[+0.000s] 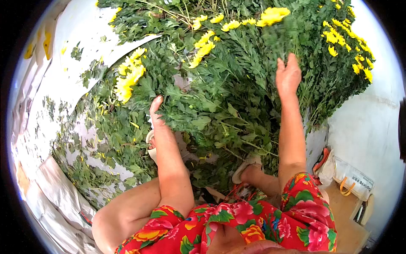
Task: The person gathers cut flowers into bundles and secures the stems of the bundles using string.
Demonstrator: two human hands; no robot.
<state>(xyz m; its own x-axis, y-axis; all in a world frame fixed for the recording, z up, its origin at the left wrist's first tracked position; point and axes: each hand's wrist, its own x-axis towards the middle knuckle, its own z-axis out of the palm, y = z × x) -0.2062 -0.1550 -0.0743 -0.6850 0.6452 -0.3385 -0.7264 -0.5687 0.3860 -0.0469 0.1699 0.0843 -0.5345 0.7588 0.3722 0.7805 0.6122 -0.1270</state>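
Note:
My left hand [157,112] is closed around a leafy bunch of yellow chrysanthemums [129,78], its thumb showing and its other fingers hidden under the leaves. The bunch lies sideways across my front, flower heads to the left and cut stems towards the lower right. Farther forward on the right, my right hand [289,77] grips a chrysanthemum [273,16] below its bloom. That flower's leaves are smeared by motion, and its stem is partly hidden. Beyond both hands lies a big heap of chrysanthemums [243,55] with green foliage.
Stripped leaves [110,139] and yellow petals cover the floor at left and around my feet. More chrysanthemums [338,38] are stacked against the pale wall [359,122] at right. Red-handled pruners [322,160] and a printed box [353,180] sit at lower right.

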